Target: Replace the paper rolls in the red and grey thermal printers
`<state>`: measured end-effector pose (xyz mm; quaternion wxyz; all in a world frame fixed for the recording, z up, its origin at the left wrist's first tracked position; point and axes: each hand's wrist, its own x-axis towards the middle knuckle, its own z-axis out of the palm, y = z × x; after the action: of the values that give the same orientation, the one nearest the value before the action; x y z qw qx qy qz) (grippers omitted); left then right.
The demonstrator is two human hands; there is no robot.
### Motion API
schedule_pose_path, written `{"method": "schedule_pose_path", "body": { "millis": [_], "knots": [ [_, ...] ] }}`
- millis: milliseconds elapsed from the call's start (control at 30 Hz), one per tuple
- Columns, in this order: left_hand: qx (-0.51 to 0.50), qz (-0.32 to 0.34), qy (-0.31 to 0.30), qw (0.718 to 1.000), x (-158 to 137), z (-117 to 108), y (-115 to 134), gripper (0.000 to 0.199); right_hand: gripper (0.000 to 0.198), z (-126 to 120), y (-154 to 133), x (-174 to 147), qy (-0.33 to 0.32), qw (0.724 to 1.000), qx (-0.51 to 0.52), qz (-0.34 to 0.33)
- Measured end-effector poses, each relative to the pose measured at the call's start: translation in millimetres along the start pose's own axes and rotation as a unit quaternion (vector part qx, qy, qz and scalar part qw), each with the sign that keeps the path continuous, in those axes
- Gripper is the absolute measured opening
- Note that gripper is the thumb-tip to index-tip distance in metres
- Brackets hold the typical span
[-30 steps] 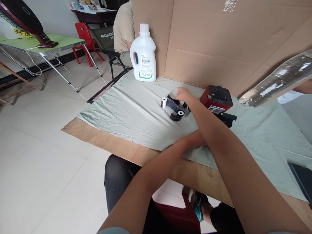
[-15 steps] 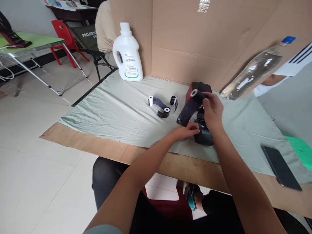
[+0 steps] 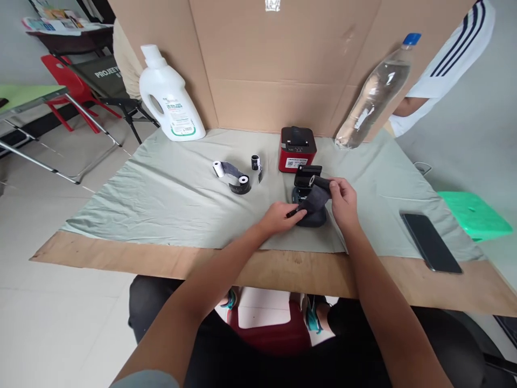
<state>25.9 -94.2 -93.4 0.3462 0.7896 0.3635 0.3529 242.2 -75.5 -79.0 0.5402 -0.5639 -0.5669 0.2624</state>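
Note:
My right hand [image 3: 344, 202] is closed around one end of a black ribbon roll [image 3: 320, 183] with a pale core. A dark strip hangs from that roll toward my left hand [image 3: 281, 216], whose thumb and fingers pinch the strip's other end. Directly under the strip sits a small black device [image 3: 317, 219], and its lid [image 3: 308, 173] stands raised; the strip partly hides its inside. Left of my hands lies another ribbon, with a white roll [image 3: 218, 168] and a black roll [image 3: 241, 185] joined by film. A small black roll [image 3: 256, 162] stands beside it.
Behind the device is a red and black box [image 3: 297, 150]. A white detergent jug [image 3: 172, 97] and a leaning water bottle [image 3: 375, 91] stand against the cardboard [image 3: 278, 59]. A phone [image 3: 430, 242] lies at right. A person's striped sleeve [image 3: 456, 59] shows behind the cardboard.
My right hand has lowered the ribbon roll over the black device. My left hand has moved from the device's side to the strip's end. The camera view has shifted.

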Motion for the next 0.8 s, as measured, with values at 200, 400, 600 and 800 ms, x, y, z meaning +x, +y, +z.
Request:
{"method": "schedule_pose_path", "body": {
  "millis": [200,400,600,800],
  "knots": [
    [0.046,0.087,-0.080,0.992,-13.5,10.0,11.0,0.052,0.033,3.1,0.8,-0.2,-0.077,0.997,-0.027,-0.002],
    [0.070,0.166,-0.022,0.983,-14.4,11.8,2.6,0.035,0.029,1.9,12.5,4.8,-0.116,0.987,-0.090,-0.059],
    [0.151,0.156,0.095,0.972,-10.0,7.5,-5.3,0.031,0.028,5.6,20.0,6.8,-0.114,0.990,-0.071,-0.039],
    [0.184,0.166,0.051,0.968,-6.9,9.7,-13.2,0.021,0.027,9.9,23.1,8.0,-0.093,0.994,-0.056,-0.026]
  ]
}}
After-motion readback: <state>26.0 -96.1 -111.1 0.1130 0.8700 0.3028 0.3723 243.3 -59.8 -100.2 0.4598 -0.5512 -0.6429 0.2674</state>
